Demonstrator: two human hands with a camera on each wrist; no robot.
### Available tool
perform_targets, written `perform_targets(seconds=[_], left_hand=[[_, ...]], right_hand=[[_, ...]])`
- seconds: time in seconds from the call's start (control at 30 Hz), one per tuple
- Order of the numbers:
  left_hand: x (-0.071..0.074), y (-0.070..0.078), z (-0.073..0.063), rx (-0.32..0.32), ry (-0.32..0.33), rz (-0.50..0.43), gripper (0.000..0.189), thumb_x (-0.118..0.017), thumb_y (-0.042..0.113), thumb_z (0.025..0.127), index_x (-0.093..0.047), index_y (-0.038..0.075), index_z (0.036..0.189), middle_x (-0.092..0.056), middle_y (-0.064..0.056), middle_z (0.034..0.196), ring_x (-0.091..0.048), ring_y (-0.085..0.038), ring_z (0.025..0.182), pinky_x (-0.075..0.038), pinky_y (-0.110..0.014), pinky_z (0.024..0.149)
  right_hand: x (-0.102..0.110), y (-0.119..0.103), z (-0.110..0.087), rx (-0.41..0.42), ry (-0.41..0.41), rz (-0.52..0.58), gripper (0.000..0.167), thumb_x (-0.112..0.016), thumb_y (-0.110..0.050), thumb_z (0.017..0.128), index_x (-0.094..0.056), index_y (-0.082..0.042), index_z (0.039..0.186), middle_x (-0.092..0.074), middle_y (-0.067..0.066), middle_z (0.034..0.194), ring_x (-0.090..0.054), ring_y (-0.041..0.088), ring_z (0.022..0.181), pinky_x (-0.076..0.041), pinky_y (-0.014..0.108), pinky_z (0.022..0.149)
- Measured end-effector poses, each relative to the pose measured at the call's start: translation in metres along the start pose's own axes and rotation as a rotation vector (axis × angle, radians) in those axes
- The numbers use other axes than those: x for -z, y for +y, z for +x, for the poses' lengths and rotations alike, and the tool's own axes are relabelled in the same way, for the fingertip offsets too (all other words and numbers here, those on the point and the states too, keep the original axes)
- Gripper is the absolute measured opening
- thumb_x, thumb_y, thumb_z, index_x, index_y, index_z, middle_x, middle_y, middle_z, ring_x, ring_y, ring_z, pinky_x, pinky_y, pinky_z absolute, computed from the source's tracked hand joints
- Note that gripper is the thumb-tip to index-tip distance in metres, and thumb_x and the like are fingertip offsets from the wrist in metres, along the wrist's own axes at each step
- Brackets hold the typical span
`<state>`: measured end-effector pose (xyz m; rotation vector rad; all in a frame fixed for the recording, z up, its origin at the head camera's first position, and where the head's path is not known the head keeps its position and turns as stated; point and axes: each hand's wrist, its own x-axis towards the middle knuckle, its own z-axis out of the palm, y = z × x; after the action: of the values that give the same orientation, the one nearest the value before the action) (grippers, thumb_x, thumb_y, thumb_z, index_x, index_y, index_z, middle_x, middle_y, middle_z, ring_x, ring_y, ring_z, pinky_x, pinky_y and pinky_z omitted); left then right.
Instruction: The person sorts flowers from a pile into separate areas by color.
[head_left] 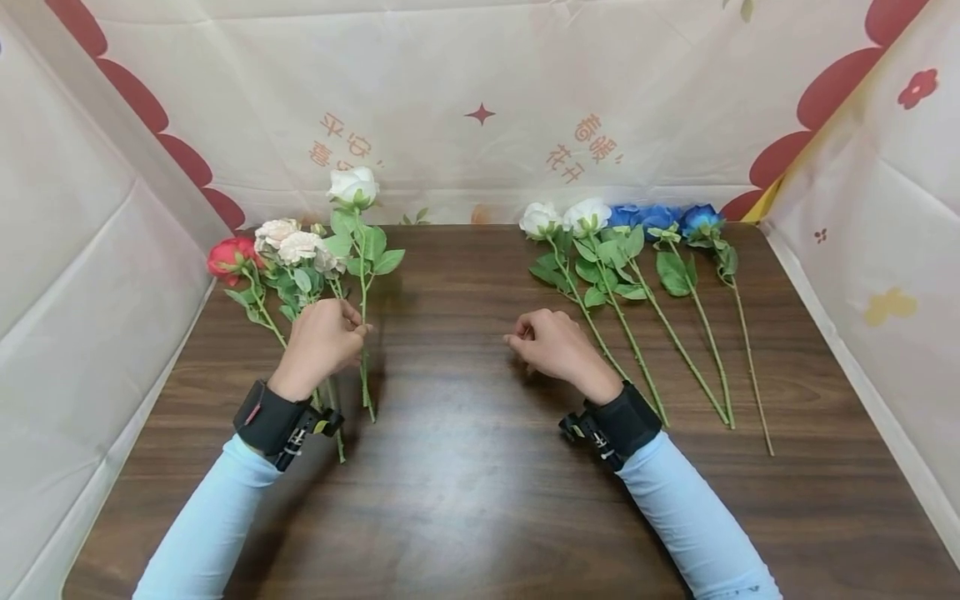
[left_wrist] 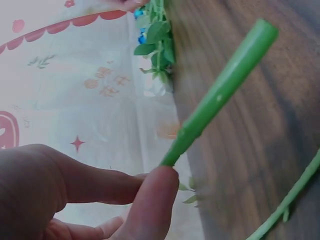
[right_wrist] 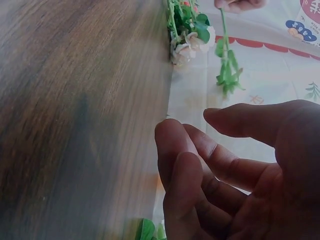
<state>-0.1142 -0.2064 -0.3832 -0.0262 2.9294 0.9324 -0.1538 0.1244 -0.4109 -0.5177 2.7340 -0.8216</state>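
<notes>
My left hand (head_left: 318,337) pinches the green stem (left_wrist: 220,95) of a white rose (head_left: 354,187) between thumb and fingers. The rose is raised above the table, bloom toward the back and the cut stem end toward the front. Below that hand lie a red rose (head_left: 232,258) and a cluster of pale pink roses (head_left: 296,243), their stems partly hidden by the hand and wrist. My right hand (head_left: 555,342) hovers over the table, left of the right-hand row of stems. Its fingers are loosely curled with a gap to the thumb (right_wrist: 240,120), holding nothing.
Two more white roses (head_left: 587,217) and several blue roses (head_left: 702,222) lie side by side on the right, stems pointing to the front. The dark wooden table (head_left: 450,467) is bordered by pale printed cloth walls (head_left: 480,67) at the back and sides.
</notes>
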Motion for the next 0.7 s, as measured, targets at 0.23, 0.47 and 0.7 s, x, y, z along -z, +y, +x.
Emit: perform_targets(seconds=[0.23, 0.47, 0.7], left_hand=[[0.012, 0.003, -0.005, -0.008, 0.021, 0.008, 0.018, -0.066, 0.019, 0.098, -0.072, 0.003, 0.098, -0.072, -0.003, 0.061, -0.075, -0.024, 0.060, -0.048, -0.032, 0.065], [0.010, 0.003, -0.002, -0.007, 0.003, -0.017, 0.017, -0.066, 0.016, 0.098, -0.073, 0.000, 0.099, -0.078, -0.012, 0.078, -0.076, -0.026, 0.062, -0.049, -0.031, 0.057], [-0.009, 0.009, 0.000, 0.009, -0.068, -0.117, 0.016, -0.065, 0.013, 0.098, -0.070, -0.001, 0.103, -0.079, -0.018, 0.103, -0.076, -0.025, 0.062, -0.057, -0.029, 0.057]], right_hand=[[0.005, 0.002, -0.001, -0.011, 0.002, -0.001, 0.025, -0.064, -0.032, 0.103, -0.075, -0.011, 0.093, -0.074, 0.006, 0.074, -0.064, 0.012, 0.054, -0.048, 0.030, 0.057], [0.004, 0.004, -0.002, -0.014, 0.001, 0.008, 0.024, -0.064, -0.031, 0.103, -0.074, -0.012, 0.093, -0.074, 0.005, 0.074, -0.065, 0.012, 0.054, -0.050, 0.029, 0.056], [-0.001, 0.000, 0.000, -0.001, -0.015, 0.020, 0.024, -0.063, -0.032, 0.103, -0.074, -0.012, 0.094, -0.072, 0.003, 0.072, -0.066, 0.014, 0.054, -0.050, 0.030, 0.058]])
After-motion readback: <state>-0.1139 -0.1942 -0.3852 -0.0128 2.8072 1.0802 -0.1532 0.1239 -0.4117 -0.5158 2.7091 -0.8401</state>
